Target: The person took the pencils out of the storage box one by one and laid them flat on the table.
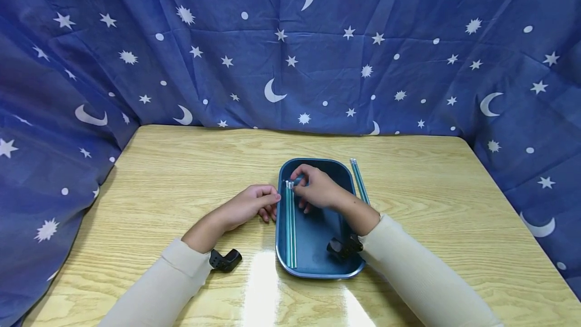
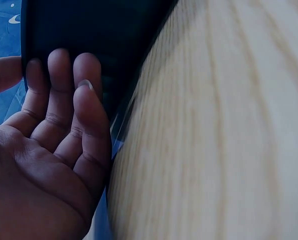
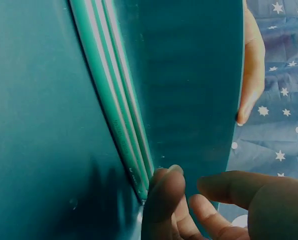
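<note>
A few slim green sticks with pale tips (image 1: 290, 226) lie side by side lengthwise along the left side of a dark blue tray (image 1: 313, 256); their exact kind is unclear. Over the far tips is my right hand (image 1: 317, 188), its thumb and fingers bent but spread apart. In the right wrist view one fingertip (image 3: 169, 190) covers the end of the green sticks (image 3: 114, 100). My left hand (image 1: 249, 206) is at the tray's left outer wall, fingers loosely bent against it, holding nothing; the left wrist view shows its fingertips (image 2: 59, 62) by the dark wall.
More green sticks (image 1: 358, 178) lie on the wooden table (image 1: 204, 160) just outside the tray's right side, partly hidden by my right forearm. A blue cloth (image 1: 317, 79) with moons and stars hangs behind and beside the table.
</note>
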A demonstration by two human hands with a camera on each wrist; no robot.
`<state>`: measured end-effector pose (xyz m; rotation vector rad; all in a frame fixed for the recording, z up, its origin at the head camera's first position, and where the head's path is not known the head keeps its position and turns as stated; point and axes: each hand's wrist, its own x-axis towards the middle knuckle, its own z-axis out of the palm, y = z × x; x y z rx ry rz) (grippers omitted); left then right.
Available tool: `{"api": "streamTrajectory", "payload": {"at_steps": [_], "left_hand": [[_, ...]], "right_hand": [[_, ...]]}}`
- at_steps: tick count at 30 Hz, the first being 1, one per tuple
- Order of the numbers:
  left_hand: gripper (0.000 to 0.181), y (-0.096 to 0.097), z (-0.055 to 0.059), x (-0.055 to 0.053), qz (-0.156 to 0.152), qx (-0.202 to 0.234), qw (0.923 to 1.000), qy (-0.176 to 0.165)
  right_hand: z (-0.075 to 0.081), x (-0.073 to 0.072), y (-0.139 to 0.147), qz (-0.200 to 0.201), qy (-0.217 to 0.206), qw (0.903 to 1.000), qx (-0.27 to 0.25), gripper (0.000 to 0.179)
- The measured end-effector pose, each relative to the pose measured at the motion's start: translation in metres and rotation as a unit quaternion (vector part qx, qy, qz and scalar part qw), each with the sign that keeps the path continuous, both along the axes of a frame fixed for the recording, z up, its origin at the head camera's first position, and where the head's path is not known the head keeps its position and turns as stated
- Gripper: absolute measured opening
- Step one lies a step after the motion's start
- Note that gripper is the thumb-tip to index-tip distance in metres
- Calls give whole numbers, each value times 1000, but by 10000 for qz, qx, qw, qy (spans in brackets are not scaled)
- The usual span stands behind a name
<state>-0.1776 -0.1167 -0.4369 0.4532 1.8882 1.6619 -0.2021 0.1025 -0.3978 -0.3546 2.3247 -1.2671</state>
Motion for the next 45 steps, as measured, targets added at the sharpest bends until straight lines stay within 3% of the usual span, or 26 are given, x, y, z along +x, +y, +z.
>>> {"api": "streamTrajectory", "payload": {"at_steps": [14, 30, 45], "left_hand": [[26, 1, 0, 0, 31, -1, 10000, -10], [28, 1, 2, 1, 18, -25, 10000, -16], [25, 2, 5, 2, 49, -34, 10000, -37]], "right_hand": [[-7, 3, -2, 235, -454, 9984, 237, 19], [-10, 4, -7, 272, -275, 9971, 658, 23], [-10, 4, -7, 147, -321, 9966, 747, 30]]}}
